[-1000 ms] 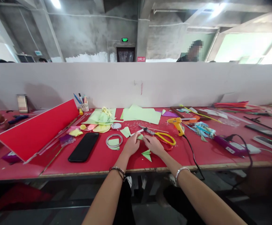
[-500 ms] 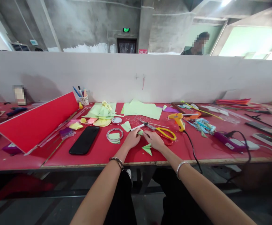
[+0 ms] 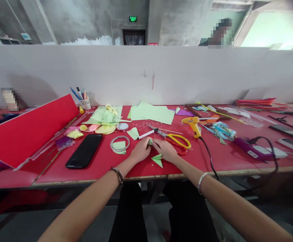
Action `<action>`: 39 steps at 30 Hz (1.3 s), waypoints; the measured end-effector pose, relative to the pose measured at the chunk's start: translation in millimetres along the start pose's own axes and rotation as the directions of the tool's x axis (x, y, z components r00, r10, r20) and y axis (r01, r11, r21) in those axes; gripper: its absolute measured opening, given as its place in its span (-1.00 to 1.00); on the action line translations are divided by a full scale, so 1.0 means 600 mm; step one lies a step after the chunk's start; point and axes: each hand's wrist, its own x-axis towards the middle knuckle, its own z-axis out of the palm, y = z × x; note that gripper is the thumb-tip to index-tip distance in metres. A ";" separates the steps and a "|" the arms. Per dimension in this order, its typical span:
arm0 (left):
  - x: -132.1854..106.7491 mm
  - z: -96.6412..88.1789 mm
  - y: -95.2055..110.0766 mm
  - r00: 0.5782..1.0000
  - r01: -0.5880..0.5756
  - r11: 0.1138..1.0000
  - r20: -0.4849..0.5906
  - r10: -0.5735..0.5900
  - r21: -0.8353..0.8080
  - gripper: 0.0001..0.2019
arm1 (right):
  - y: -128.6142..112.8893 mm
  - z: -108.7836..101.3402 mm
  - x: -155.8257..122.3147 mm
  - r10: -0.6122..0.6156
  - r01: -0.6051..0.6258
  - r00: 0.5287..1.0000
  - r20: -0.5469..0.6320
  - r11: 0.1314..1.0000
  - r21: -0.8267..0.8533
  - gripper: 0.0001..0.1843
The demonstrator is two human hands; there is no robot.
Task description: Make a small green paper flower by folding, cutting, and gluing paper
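Between my two hands is a small piece of light green paper [image 3: 150,142], mostly hidden by the fingers. My left hand [image 3: 141,149] is closed on its left side, and my right hand [image 3: 165,150] pinches it from the right. Just below them a folded green paper piece [image 3: 157,160] lies on the red tabletop [image 3: 136,170]. A white marker with a black cap [image 3: 147,133] rests right above my left hand. Scissors with yellow and red handles [image 3: 179,140] lie beyond my right hand. Left of the marker is another green paper piece [image 3: 133,133].
A roll of tape [image 3: 111,143] and a black phone [image 3: 84,151] lie to the left, near a slanted red board [image 3: 32,131]. Green sheets [image 3: 152,114] are at the back. On the right stand a yellow glue gun [image 3: 193,126] and its cable, beside a purple power strip [image 3: 253,150].
The view has tilted down slightly, so the table appears larger and a little shifted. Both hands stay together on the green paper, the fingers having shifted slightly.
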 end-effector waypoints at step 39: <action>-0.006 -0.035 0.005 0.908 -0.052 0.966 0.415 -0.060 0.252 -0.72 | -0.005 0.020 -0.016 -0.138 0.141 0.989 0.053 0.987 -0.070 -0.66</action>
